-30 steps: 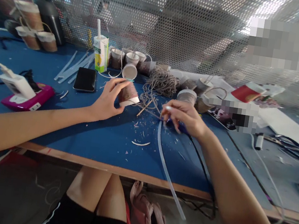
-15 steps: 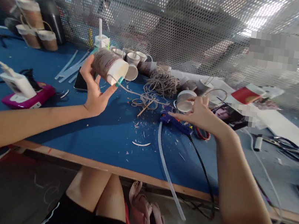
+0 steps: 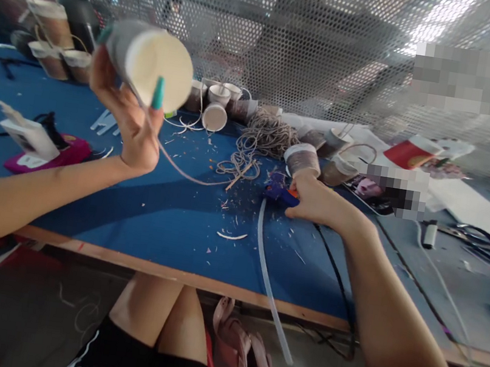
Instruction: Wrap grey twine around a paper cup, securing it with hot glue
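Raised at the left, my left hand (image 3: 130,120) grips a paper cup (image 3: 163,67) whose pale open mouth or end faces me, with a green-nailed thumb on its rim. A thin cord (image 3: 186,176) trails from the cup down to a loose tangle on the blue table. My right hand (image 3: 316,199) is closed around the handle of a blue glue gun (image 3: 277,188) lying on the table. A long clear glue stick (image 3: 267,266) runs from the gun over the table edge. Just behind that hand sits a white-rimmed cup (image 3: 303,158).
Cord heap (image 3: 271,133) and several cups (image 3: 215,116) line the back by the perforated metal screen. At left are a magenta power strip (image 3: 27,160) and cups with handles (image 3: 53,32). Scissors (image 3: 480,240) and a phone-like picture (image 3: 372,193) lie right. The table's wooden edge (image 3: 144,268) is nearest.
My left hand has lifted the cup up, leftward and nearer the camera, pulling the cord along. My right hand has lowered and closed on the glue gun; the cup behind it now stands differently.
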### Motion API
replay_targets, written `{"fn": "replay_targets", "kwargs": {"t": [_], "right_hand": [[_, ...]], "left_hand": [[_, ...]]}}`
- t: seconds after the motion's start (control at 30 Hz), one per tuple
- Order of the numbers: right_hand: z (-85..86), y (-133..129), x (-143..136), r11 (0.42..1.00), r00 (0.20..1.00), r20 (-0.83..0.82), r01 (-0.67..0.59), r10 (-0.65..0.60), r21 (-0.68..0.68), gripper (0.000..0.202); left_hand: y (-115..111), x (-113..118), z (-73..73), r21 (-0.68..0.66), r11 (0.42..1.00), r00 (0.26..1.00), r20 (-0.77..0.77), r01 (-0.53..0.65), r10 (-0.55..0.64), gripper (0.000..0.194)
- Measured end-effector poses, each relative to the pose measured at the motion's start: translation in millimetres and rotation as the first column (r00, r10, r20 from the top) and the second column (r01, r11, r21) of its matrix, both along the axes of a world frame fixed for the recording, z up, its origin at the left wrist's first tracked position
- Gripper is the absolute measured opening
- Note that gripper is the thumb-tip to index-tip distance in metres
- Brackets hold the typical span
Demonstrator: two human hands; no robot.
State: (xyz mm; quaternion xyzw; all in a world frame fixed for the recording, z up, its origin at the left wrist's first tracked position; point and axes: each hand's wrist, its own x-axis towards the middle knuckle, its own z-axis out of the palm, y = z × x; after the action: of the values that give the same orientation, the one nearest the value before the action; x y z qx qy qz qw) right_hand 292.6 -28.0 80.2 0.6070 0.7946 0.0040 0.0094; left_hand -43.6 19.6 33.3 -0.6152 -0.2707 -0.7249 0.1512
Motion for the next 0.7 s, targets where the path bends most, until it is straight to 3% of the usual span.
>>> {"fn": "replay_targets", "kwargs": {"t": [0.07, 0.13, 0.23, 0.33, 0.4, 0.47, 0.5, 0.57, 0.63, 0.7], "right_hand": [[-1.2, 1, -2, 1.0, 0.995, 0.097, 0.009, -0.011, 0.013, 0.033], [0.4, 2, -2, 0.999, 0.993, 0.117, 0.022, -0.027, 0.048, 0.03], [3.8, 5, 1, 0.984, 0.999, -0.005, 0.032, -0.032, 0.175, 0.025], [5.0, 8, 0, 0.947, 0.95, -0.311, 0.086, 0.016, 0.309, 0.023], [4.9, 5, -5, 0.967, 0.782, -0.622, 0.134, 0.03, 0.215, 0.031], [4.9, -1, -15, 0.995, 0.513, -0.859, 0.08, 0.01, 0.059, 0.038], [4.8, -5, -21, 1.0, 0.385, -0.923, 0.023, 0.01, 0.02, 0.039], [4.0, -14, -33, 0.996, 0.205, -0.979, -0.088, 0.011, -0.007, 0.039], [1.6, -22, -43, 0.985, 0.115, -0.993, -0.167, -0.016, -0.035, 0.038], [-2.1, -29, -49, 0.975, 0.098, -0.995, -0.213, -0.036, -0.056, 0.036]], "left_hand": [[-13, 12, -11.1, -0.041, 0.989, 0.989, 0.023, 0.145, -0.145, 0.071], [-24, 24, -24.4, -0.179, 0.941, 0.956, 0.003, 0.288, -0.292, 0.083], [-30, 33, -36.0, -0.305, 0.909, 0.925, -0.162, 0.283, -0.343, 0.085], [-28, 31, -35.8, -0.344, 0.912, 0.906, -0.27, 0.225, -0.326, 0.081], [-26, 28, -34.2, -0.378, 0.902, 0.905, -0.274, 0.209, -0.325, 0.084], [-24, 26, -34.1, -0.408, 0.892, 0.908, -0.269, 0.194, -0.321, 0.088], [-24, 26, -34.3, -0.419, 0.889, 0.909, -0.27, 0.187, -0.318, 0.089], [-24, 25, -34.7, -0.43, 0.885, 0.909, -0.273, 0.179, -0.316, 0.09], [-26, 25, -34.0, -0.436, 0.88, 0.905, -0.273, 0.185, -0.326, 0.089], [-28, 25, -32.4, -0.441, 0.874, 0.902, -0.262, 0.204, -0.342, 0.088]]}}
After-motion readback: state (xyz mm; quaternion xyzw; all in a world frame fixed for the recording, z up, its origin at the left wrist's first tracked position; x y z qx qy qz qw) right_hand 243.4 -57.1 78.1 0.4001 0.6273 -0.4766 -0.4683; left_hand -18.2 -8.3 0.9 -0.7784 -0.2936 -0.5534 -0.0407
